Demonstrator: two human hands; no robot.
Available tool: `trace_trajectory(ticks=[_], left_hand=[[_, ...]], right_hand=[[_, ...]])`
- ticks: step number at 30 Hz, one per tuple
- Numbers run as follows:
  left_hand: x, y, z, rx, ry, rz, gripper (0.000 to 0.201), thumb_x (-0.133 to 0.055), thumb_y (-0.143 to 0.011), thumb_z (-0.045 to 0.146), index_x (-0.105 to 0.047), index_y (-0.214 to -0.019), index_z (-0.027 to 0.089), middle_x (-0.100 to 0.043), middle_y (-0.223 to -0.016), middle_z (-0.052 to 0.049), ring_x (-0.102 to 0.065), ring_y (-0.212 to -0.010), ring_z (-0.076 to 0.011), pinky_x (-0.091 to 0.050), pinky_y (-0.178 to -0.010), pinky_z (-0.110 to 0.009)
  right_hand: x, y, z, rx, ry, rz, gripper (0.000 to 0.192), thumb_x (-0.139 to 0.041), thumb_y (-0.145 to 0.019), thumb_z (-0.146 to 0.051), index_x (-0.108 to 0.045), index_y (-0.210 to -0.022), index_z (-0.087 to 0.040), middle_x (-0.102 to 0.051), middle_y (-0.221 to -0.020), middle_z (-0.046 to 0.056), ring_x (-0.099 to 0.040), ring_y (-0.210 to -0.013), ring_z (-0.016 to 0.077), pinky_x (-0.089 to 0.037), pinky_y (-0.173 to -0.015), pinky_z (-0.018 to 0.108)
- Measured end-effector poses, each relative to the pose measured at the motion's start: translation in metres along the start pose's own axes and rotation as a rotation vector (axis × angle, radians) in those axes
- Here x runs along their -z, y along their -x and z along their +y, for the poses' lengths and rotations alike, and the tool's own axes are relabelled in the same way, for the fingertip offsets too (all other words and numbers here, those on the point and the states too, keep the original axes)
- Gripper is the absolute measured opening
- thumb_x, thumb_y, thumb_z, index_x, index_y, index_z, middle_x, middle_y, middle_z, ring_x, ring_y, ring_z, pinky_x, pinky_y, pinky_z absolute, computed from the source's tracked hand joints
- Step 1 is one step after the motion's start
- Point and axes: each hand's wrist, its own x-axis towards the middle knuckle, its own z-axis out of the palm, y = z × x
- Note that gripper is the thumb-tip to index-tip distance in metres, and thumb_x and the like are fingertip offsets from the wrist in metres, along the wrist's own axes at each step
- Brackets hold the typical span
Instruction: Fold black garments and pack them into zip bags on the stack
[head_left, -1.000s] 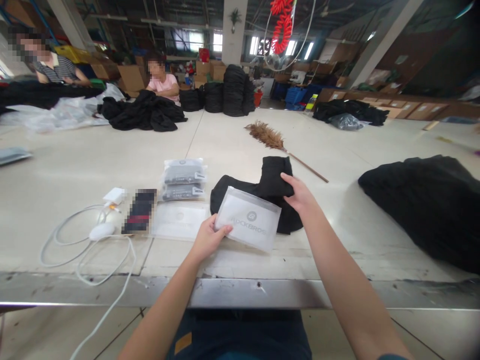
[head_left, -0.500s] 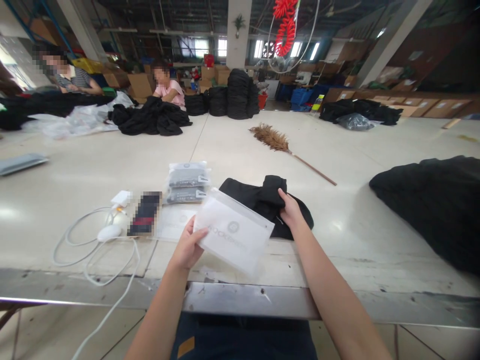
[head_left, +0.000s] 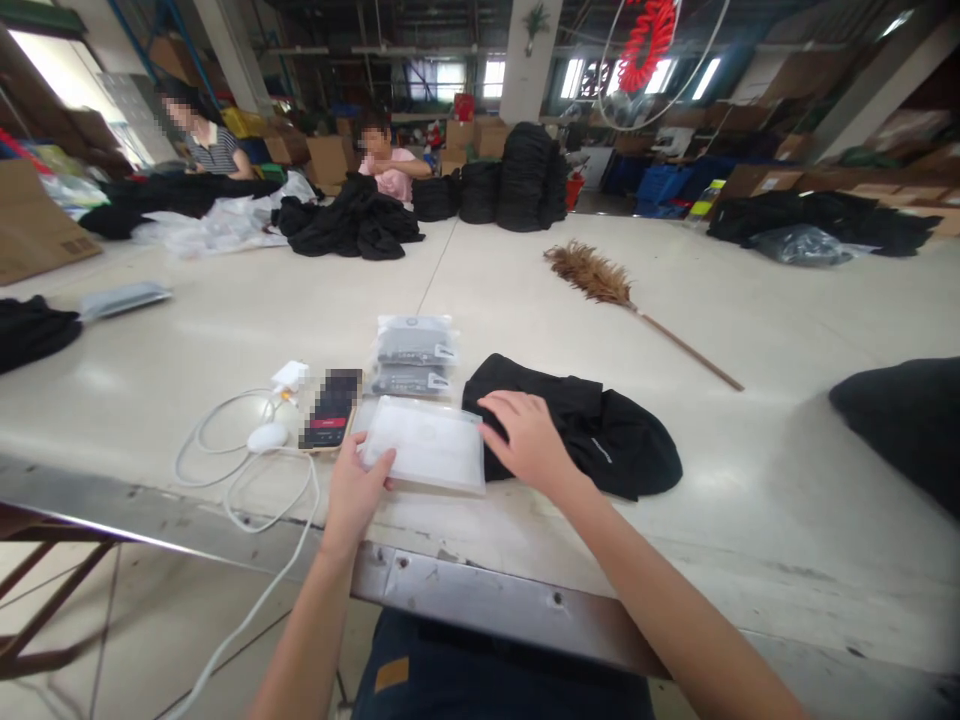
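Note:
My left hand [head_left: 356, 490] grips a frosted white plastic pouch [head_left: 427, 455] by its left edge, thumb on top. The pouch lies low over the table, tilted slightly. My right hand [head_left: 529, 435] is open, with fingers stretched toward the pouch's upper right corner; whether they touch it I cannot tell. Beneath and beyond this hand a black garment [head_left: 600, 430] is spread on the table, loosely folded, with a small light print. Just behind the pouch lie packed clear bags [head_left: 412, 345] with dark contents and white labels.
To the left are a phone [head_left: 330, 410] and a white charger cable [head_left: 199, 440]. A feather duster [head_left: 600, 275] lies farther back. Black fabric [head_left: 907, 420] is heaped at right. Two people sit across the table near black garments [head_left: 349, 220] and stacked black rolls [head_left: 525, 180].
My right hand has let go of the black garment, which now lies flatter, and moved left to the pouch's corner. The pouch has turned more level and moved away from me. The view has shifted left.

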Motion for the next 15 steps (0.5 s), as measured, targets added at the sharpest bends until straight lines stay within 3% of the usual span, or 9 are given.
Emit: trace_trajectory(ticks=[2,4,8,11,15], left_hand=[[0.0,0.0,-0.001,-0.014,0.045,0.007,0.055,-0.076,-0.075,0.036,-0.051,-0.121,0.019,-0.067,-0.088,-0.002,-0.056,-0.044,-0.0092,-0.048,-0.044,-0.024],[-0.002,0.002,-0.002,-0.01,0.156,0.017,0.067,-0.074,-0.076,0.036,-0.043,-0.133,0.02,-0.065,-0.102,-0.007,-0.061,-0.052,-0.01,-0.053,-0.049,-0.025],[-0.006,0.019,-0.005,-0.106,0.286,0.076,0.074,-0.07,-0.082,0.032,-0.031,-0.144,0.025,-0.049,-0.138,-0.017,-0.07,-0.096,-0.019,-0.06,-0.079,-0.033],[-0.007,0.036,-0.013,-0.276,0.191,0.16,0.065,-0.063,-0.088,0.029,-0.032,-0.145,0.027,-0.036,-0.151,-0.017,-0.058,-0.123,-0.0251,-0.056,-0.088,-0.035],[-0.003,0.05,-0.022,-0.463,-0.106,0.258,0.049,-0.059,-0.09,0.025,-0.044,-0.137,0.023,-0.04,-0.148,-0.018,-0.045,-0.135,-0.0292,-0.054,-0.09,-0.04]], right_hand=[[-0.019,-0.001,-0.03,0.171,-0.007,-0.136,0.055,-0.056,-0.093,-0.05,-0.053,-0.135,-0.014,-0.053,-0.142,0.018,-0.048,-0.131,0.0309,-0.037,-0.109,0.05],[-0.042,0.002,-0.049,0.236,0.009,-0.227,0.065,-0.059,-0.091,-0.05,-0.046,-0.142,-0.011,-0.042,-0.151,0.021,-0.041,-0.138,0.0338,-0.036,-0.111,0.051],[-0.084,0.007,-0.061,0.241,0.042,-0.31,0.047,-0.046,-0.097,-0.017,-0.046,-0.143,-0.011,-0.047,-0.149,0.018,-0.044,-0.138,0.0288,-0.04,-0.112,0.047],[-0.096,0.004,-0.065,0.273,0.054,-0.315,0.049,-0.037,-0.096,-0.007,-0.045,-0.144,-0.011,-0.05,-0.147,0.015,-0.044,-0.139,0.0263,-0.04,-0.112,0.045],[-0.101,-0.01,-0.081,0.267,0.128,-0.306,0.049,-0.037,-0.096,-0.009,-0.044,-0.145,-0.01,-0.045,-0.15,0.017,-0.039,-0.142,0.03,-0.039,-0.113,0.049]])
